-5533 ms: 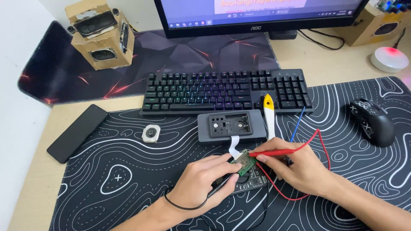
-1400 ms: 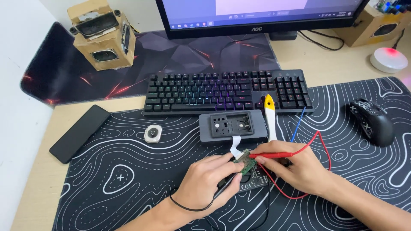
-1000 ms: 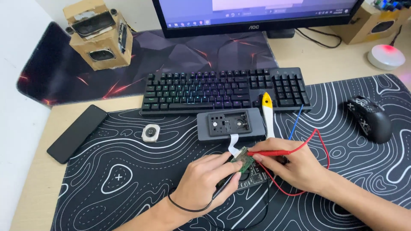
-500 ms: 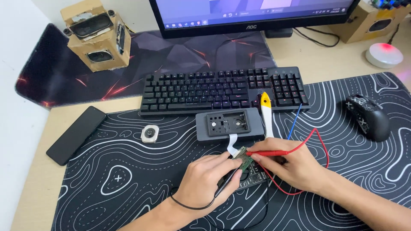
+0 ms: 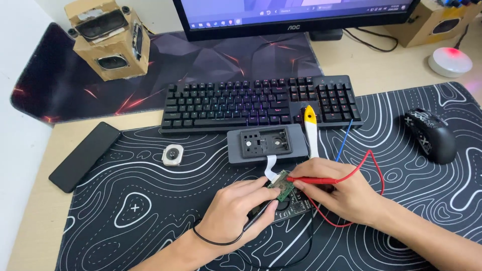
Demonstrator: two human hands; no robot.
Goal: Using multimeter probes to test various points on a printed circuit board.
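1. Two hands meet near the middle of the front edge of the desk mat (image 5: 150, 200). The left hand (image 5: 236, 213) is curled, fingers pressed together around a thin black probe (image 5: 258, 217) that lies under the palm. The right hand (image 5: 346, 193) pinches a red probe (image 5: 314, 179) between thumb and forefinger.
2. The small green circuit board (image 5: 283, 184) sits between the two hands, resting on a dark board or pad (image 5: 296, 208) under it. It is a narrow rectangle with tiny parts on its face; the details are too small to tell. Its long axis runs slantwise, the far end tilted toward the keyboard and to the left, the near end toward the person.
3. The red probe lies nearly level, left to right, its tip on the far end of the green board. Its red wire (image 5: 374, 165) loops away to the right and curls back under the wrist.
4. A white ribbon strip (image 5: 271, 167) runs from the board's far end up to a grey box (image 5: 267, 144) lying just behind it, open face up.
5. Beside the box's right end lies a white tool with a yellow tip (image 5: 311, 128), pointing at the keyboard (image 5: 261, 103), and a blue wire (image 5: 344, 140).
6. Farther out: a small square watch body (image 5: 172, 155) to the left, a black phone (image 5: 85, 155) at the mat's left edge, a mouse (image 5: 432, 134) to the right.
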